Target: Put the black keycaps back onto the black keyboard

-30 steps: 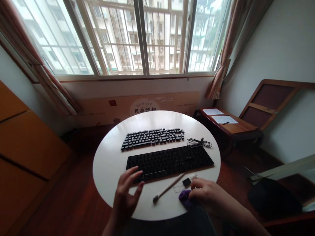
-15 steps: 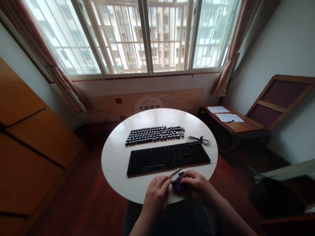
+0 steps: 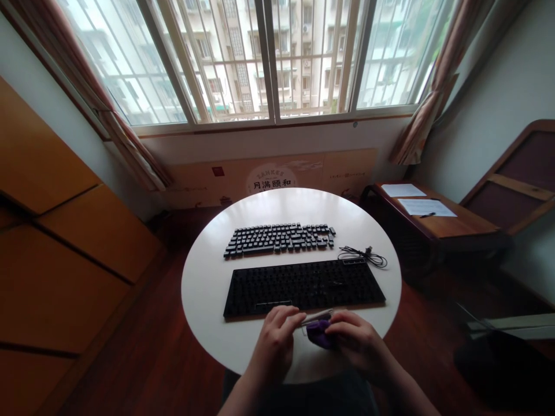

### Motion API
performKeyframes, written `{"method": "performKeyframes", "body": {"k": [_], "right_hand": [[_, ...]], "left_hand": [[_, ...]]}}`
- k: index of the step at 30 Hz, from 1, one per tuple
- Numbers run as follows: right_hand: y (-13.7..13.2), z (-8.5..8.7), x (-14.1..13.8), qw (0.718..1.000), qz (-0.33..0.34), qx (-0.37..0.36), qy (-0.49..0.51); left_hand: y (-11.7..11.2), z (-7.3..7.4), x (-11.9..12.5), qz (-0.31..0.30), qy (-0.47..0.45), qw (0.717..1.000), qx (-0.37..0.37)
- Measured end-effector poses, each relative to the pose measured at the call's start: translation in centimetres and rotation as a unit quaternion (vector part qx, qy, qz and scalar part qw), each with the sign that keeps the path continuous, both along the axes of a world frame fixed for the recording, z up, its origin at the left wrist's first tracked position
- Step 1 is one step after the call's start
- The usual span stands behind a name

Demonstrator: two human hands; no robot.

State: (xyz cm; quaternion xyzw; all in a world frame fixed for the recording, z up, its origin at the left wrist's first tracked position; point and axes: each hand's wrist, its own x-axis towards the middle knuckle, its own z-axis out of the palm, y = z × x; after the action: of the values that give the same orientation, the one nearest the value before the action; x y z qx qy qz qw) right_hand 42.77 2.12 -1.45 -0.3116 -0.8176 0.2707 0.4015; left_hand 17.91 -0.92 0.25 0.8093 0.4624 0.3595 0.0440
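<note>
My left hand [image 3: 274, 340] and my right hand [image 3: 356, 342] meet at the near edge of a round white table [image 3: 203, 289]. Both have curled fingers on a small purple cloth [image 3: 319, 332] between them. A thin brush handle [image 3: 316, 316] pokes out just above the cloth, by my left fingers. A black keyboard base [image 3: 303, 285] with its keycaps removed lies just beyond the hands. The loose keycaps [image 3: 280, 238] sit in rows farther back.
A coiled black cable [image 3: 364, 255] lies at the keyboard's far right corner. A low wooden side table [image 3: 437, 222] with papers and a pen stands to the right. Wooden cabinets [image 3: 65, 242] fill the left. A window [image 3: 269, 58] lies ahead.
My left hand came off the keyboard base's left end and moved right to join my right hand on the purple cloth. The brush no longer lies on the table.
</note>
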Motion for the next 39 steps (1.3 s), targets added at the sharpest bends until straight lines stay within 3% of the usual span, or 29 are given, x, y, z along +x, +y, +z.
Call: {"method": "performKeyframes", "body": {"k": [3,7,11,14,18,21,24,26,28,30,34,36,39], "right_hand": [[0.3,0.6,-0.3,0.999,-0.014,-0.008,0.028],[0.8,2.4,-1.4,0.997,0.011,-0.002,0.072],[0.9,4.6,-3.8,0.993,0.044,0.021,0.109],[1.0,5.7,-5.2,0.994,0.026,0.040,0.101],[2.2,6.0,-3.9,0.996,-0.022,0.083,-0.010],[4.0,5.5,-0.6,0.988,-0.079,0.113,-0.065],[5.8,4.4,3.0,0.974,-0.153,0.139,-0.093],[6.7,3.6,4.9,0.964,-0.184,0.152,-0.113],[7.4,2.9,6.1,0.958,-0.206,0.158,-0.125],[7.9,2.5,6.7,0.955,-0.219,0.157,-0.127],[8.9,2.3,7.2,0.953,-0.245,0.138,-0.109],[9.5,2.4,7.2,0.948,-0.274,0.130,-0.099],[10.2,2.4,7.0,0.925,-0.342,0.142,-0.087]], "left_hand": [[-0.4,2.0,0.0,-0.015,-0.011,1.000,0.022],[-0.5,4.2,0.4,-0.060,-0.027,0.998,-0.007],[0.2,5.2,1.0,-0.060,-0.101,0.993,-0.021],[0.7,5.8,0.3,-0.043,-0.156,0.987,-0.022],[0.7,7.3,-4.4,0.038,-0.164,0.986,-0.005],[0.8,7.9,-10.2,0.178,-0.147,0.973,0.001],[1.5,7.0,-15.2,0.300,-0.067,0.944,-0.122],[2.0,6.0,-17.0,0.348,-0.023,0.909,-0.228],[2.4,5.1,-17.7,0.335,-0.017,0.892,-0.303],[2.5,5.0,-18.0,0.282,-0.039,0.890,-0.357],[4.0,6.8,-20.1,0.213,-0.048,0.879,-0.424],[6.8,7.9,-21.8,0.244,-0.022,0.889,-0.388],[13.7,8.7,-24.2,0.300,0.017,0.895,-0.329]]}}
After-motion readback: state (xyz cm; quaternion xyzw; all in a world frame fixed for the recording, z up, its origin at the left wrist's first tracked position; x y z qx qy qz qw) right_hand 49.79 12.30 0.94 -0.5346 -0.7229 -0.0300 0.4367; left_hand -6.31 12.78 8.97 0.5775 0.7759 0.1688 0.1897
